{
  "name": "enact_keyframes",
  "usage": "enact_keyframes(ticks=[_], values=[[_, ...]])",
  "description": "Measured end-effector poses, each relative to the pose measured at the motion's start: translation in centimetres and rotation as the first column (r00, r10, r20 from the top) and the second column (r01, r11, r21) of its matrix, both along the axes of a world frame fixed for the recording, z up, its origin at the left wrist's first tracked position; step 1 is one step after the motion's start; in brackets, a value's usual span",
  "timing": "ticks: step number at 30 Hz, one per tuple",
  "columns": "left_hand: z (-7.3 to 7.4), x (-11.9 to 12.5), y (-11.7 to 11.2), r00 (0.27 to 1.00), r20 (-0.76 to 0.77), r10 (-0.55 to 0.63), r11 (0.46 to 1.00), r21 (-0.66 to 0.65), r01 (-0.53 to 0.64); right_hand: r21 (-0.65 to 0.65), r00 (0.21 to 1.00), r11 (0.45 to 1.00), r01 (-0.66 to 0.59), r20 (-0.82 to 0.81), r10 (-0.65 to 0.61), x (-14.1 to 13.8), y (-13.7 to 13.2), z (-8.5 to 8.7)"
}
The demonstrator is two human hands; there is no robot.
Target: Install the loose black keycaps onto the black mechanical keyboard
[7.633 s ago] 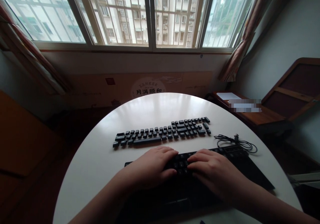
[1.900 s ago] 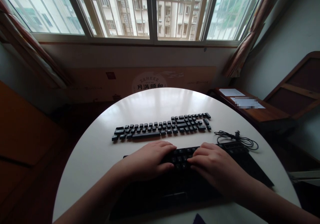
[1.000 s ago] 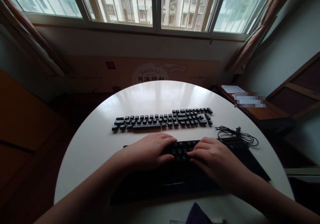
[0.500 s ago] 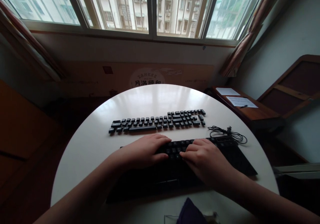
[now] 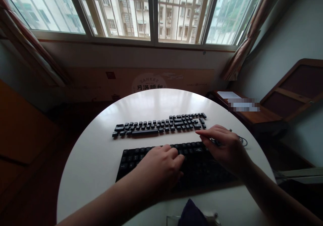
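A black keyboard [image 5: 137, 152] lies across the round white table, with keycaps on its left end and along its far edge. A dark stretch without visible keycaps spans its middle and right. My left hand [image 5: 163, 162] rests over the middle with its fingers curled down and closed; whatever is under them is hidden. Raised above the right part, my right hand [image 5: 222, 143] has forefinger and thumb stretched out, slightly apart, no object visible between them. Their tips point at the rows of loose black keycaps [image 5: 146, 131] beyond the keyboard.
A cable [image 5: 243, 140] is partly hidden behind my right hand. A dark purple pointed thing [image 5: 191, 216] sits at the near table edge [image 5: 83, 172]. To the right stand a wooden side table [image 5: 248, 115] with papers and a folded chair-like frame [image 5: 290, 91].
My right hand has lifted off the keys and moved right and away, towards the loose keycaps. My left hand has shifted nearer and curled its fingers. More of the keyboard's left end shows.
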State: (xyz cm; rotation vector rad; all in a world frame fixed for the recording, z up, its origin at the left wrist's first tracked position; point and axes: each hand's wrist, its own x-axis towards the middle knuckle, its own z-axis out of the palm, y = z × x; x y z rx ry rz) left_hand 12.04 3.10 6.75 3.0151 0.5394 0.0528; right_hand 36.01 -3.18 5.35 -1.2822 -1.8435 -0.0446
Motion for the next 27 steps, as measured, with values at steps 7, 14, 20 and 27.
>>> enact_keyframes(ticks=[7,14,20,27], values=[[-1.9,1.3,-1.0,0.998,-0.060,0.027,0.999,0.033,-0.025,0.018,0.999,1.000,-0.016,0.051,0.015,-0.9,0.6,-0.8],[-2.7,1.3,-1.0,1.000,-0.009,-0.002,0.999,0.049,0.003,-0.021,0.968,0.999,-0.047,0.245,0.050,-1.4,3.7,0.2],[-3.1,1.4,-1.0,0.999,-0.051,-0.018,0.998,0.058,0.021,-0.101,0.937,0.995,-0.016,0.346,0.050,-0.6,11.4,0.9],[-3.0,0.7,-0.7,0.999,0.032,-0.034,0.999,0.041,0.033,-0.297,0.901,0.954,0.037,0.422,0.096,-0.2,18.5,-0.3]])
